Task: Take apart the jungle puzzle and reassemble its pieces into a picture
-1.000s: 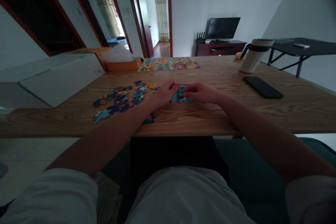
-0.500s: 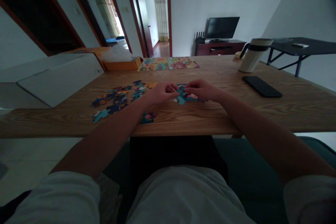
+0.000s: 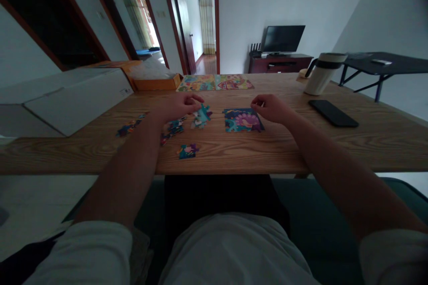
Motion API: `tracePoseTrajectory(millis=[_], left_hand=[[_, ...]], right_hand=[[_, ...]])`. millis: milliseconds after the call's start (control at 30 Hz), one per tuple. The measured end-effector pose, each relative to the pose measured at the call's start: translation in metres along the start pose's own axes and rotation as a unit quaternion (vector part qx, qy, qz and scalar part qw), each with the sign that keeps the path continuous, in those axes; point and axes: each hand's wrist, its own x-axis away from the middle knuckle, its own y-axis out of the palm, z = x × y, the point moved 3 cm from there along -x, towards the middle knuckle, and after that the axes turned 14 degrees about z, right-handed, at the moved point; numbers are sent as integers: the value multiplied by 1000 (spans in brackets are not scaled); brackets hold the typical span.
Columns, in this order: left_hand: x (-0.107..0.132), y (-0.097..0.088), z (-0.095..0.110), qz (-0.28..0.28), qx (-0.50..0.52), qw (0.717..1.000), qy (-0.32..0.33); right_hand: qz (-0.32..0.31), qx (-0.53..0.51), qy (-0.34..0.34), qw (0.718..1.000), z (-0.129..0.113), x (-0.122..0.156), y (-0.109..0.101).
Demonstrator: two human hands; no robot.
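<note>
My left hand (image 3: 182, 106) is closed in a pinch over the left-middle of the wooden table, on a teal and white jigsaw puzzle piece (image 3: 201, 116) at its fingertips. To the right lies a joined puzzle section (image 3: 243, 120) with a pink and purple picture on dark blue. At that section's top right corner, my right hand (image 3: 267, 107) has its thumb and fingertips drawn together; anything between them is too small to make out. A separate small puzzle section (image 3: 188, 151) rests near the front edge. Loose puzzle pieces (image 3: 173, 128) lie beside and partly behind my left forearm.
Two colourful picture sheets (image 3: 216, 82) lie at the back. A white box (image 3: 76, 98) and an orange box lid (image 3: 157, 83) with plastic stand at left. A black phone (image 3: 333, 112) and a white mug (image 3: 323, 75) are on the right.
My left hand has moved left from the joined section, with a teal piece at its fingers. My right hand has shifted slightly right and up, and the joined section now shows more fully.
</note>
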Motion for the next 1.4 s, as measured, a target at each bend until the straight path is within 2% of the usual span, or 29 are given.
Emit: tracePoseTrajectory(millis=[100,167,233,333,367,400,500,567,667,767,900,1067,1133,1300,1400], left_hand=[[-5,-20,-12,140,14,989,-33],[-5,-25,-15,172,19,984,-42],[-5,-21,-14,127,18,991,-45],[-2,-5,-13,-28,-29,998,-47],[-2,-2,-14,-58,-55,996,-46],[-3,-1,-16,-63,-86,993,-45],[-9,-12,-31,14,-179,982,-66],[-12,-23,-44,37,-226,968,-104],[-13,-30,-62,-13,-272,951,-144],[-10,-28,-70,-62,-282,945,-155],[-8,-23,-71,-69,-246,953,-163],[-10,-26,-69,-25,-218,962,-161],[-11,-32,-71,14,-213,963,-164],[-12,-49,-75,168,-216,949,-160],[-14,-46,-74,184,-215,948,-144]], right_hand=[[9,28,13,999,5,-2,-5],[4,40,15,999,5,-2,-6],[-5,49,15,999,6,-2,-5],[-25,55,19,998,7,-1,-2],[-31,55,20,998,8,0,-1],[-35,54,19,998,9,0,0],[-42,53,15,998,11,0,1],[-48,55,12,997,11,0,1],[-58,58,11,997,10,0,1],[-62,56,12,996,10,0,1],[-62,51,14,997,11,0,1],[-64,42,10,997,12,-1,3],[-64,44,9,997,12,-1,3],[-62,47,11,997,13,0,3],[-63,45,9,997,13,0,3]])
